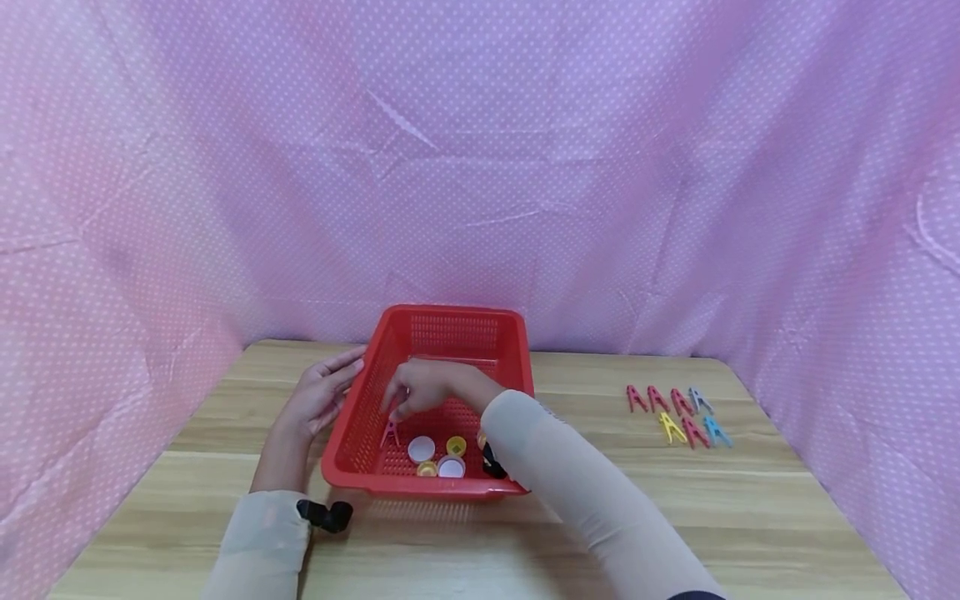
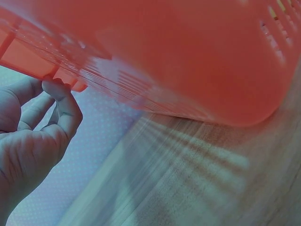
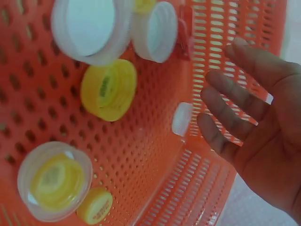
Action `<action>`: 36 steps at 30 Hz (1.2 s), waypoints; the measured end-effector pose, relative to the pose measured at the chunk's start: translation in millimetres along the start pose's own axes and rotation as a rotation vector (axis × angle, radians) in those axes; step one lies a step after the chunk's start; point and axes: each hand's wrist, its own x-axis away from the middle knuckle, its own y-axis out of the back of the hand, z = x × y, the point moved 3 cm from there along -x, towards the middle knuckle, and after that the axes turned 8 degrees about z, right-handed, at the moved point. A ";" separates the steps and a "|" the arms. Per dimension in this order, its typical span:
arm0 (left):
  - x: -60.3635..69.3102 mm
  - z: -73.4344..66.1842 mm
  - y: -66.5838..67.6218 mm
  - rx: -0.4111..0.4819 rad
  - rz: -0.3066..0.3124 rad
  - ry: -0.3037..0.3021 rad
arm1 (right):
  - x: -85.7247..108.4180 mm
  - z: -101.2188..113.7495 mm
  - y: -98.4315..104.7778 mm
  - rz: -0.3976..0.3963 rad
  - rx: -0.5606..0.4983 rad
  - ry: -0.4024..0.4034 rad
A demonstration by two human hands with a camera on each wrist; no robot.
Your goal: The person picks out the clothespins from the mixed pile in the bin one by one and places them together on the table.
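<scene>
A red plastic basket stands on the table, and my left hand holds its outer rim with the fingertips. In the left wrist view, curled fingers of the left hand meet the edge of the basket rim. My right hand reaches inside, near the left wall, just above a pinkish-red clothespin. The right wrist view shows the right hand with spread fingers, apart from the red clothespin. White caps and yellow caps lie on the basket floor.
On the wooden table, to the right of the basket, lie several clothespins: red ones, a yellow one, a blue one and a grey one. A pink dotted curtain hangs behind and at both sides.
</scene>
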 end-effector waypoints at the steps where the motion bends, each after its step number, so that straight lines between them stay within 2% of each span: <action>1: 0.2 -0.1 0.1 0.002 0.003 -0.001 | -1.6 1.0 -1.9 0.020 -0.012 -0.005; 6: 0.8 -0.4 0.6 0.005 -0.002 0.001 | -7.8 5.1 -10.1 0.115 -0.029 -0.027; 13: -0.7 -0.7 -2.6 -0.002 -0.010 0.006 | -1.3 3.8 -12.7 0.140 0.000 -0.076; 17: -0.7 -0.5 -2.0 -0.008 -0.015 0.008 | 1.3 2.2 -14.2 0.155 -0.035 -0.098; 21: 1.2 -0.3 -0.6 -0.012 -0.019 0.017 | -0.1 0.4 -14.6 0.139 -0.032 -0.089; 26: 1.6 0.6 0.0 -0.003 -0.016 0.025 | 1.0 -6.6 -13.6 0.073 -0.028 -0.128; 36: -1.6 0.6 0.8 0.022 -0.003 -0.001 | 4.5 -10.3 -8.3 0.002 -0.050 -0.148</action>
